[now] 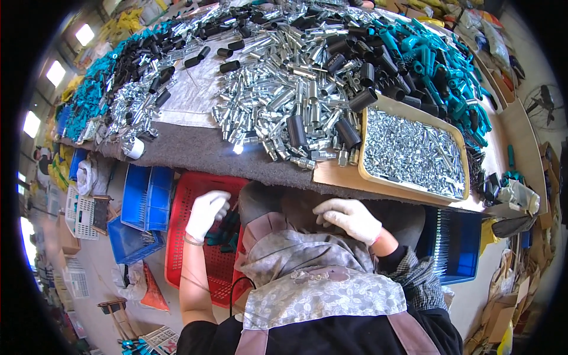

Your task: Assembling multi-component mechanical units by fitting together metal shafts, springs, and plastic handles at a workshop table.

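Note:
My left hand (208, 214), in a white glove, hangs over the red basket (176, 248), its fingers loosely bent and nothing visible in them. Teal handles (228, 234) lie in that basket below it. In front of my lap, below the table edge, my gloved right hand (350, 219) has its thumb and fingers apart; I see nothing in it. Past both hands, a big heap of shiny metal fittings (272, 97) covers the tabletop. Black sleeves (297, 131) are mixed into the heap. Neither hand touches the table.
A beige tray of small metal parts (408, 151) sits at the table's right front. Teal handles (423, 59) are piled behind it. More teal handles (97, 80) lie at the far left. Blue bins stand below, on the left (137, 195) and right (464, 248).

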{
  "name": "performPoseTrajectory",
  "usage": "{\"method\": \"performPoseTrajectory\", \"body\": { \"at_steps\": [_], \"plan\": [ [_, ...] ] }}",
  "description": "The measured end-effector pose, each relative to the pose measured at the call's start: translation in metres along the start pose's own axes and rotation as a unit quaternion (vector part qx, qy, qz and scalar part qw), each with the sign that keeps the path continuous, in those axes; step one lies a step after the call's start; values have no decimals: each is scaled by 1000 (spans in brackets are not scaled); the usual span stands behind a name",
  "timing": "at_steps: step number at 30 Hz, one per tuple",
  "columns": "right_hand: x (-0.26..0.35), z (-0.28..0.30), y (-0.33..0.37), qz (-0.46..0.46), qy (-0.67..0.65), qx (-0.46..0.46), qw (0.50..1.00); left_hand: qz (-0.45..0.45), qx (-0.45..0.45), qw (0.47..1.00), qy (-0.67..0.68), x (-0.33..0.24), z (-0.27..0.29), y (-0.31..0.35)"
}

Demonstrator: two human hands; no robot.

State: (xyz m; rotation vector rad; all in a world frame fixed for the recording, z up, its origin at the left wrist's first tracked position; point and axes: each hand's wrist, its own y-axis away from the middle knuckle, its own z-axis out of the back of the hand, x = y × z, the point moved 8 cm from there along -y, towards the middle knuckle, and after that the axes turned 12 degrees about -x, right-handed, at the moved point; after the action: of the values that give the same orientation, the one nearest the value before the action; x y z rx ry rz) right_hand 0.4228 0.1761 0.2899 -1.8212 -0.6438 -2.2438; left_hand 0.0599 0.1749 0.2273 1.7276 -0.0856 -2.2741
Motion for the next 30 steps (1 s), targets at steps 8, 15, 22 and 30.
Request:
{"method": "performPoseTrajectory", "body": {
  "at_steps": [8, 15, 22, 30],
  "plan": [
    [153, 35, -51, 318, 257, -93, 908, -432, -120, 847, -284, -228, -90, -11],
    [169, 26, -188, 368, 541, -160, 739, -352, -41, 836, -418, -220, -123, -60],
    [149, 5, -255, 259, 693, -89, 667, -268, -147, 933, -192, -216, -76, -78],
    [200, 60, -153, 337, 467, -268, 772, -166, -106, 942, 273, -177, -6, -51]
  ]
}}
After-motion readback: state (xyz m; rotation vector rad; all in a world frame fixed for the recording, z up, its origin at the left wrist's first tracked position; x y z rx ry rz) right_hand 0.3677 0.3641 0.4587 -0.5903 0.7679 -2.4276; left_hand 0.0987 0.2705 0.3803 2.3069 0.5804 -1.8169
